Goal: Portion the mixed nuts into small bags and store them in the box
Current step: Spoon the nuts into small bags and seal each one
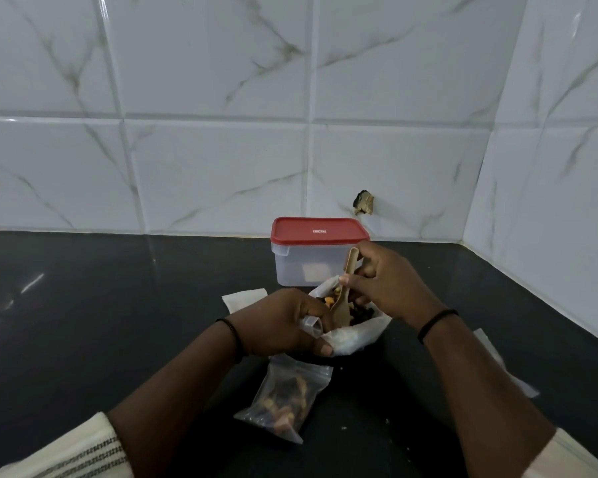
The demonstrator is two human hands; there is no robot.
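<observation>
Progress: one filled small bag [283,396] lies sealed, we judge, on the dark counter [101,305] nearest us; the box [316,257] stands behind with its red lid [320,231] on, so storing is not yet done. Mixed nuts [356,310] sit in the white wrapper [354,336] between our hands. Left hand [283,326]: fingers curled, gripping the wrapper's edge and an empty bag [311,326]. Right hand [382,282]: pinching the wooden scoop [344,294], blade down in the nuts
</observation>
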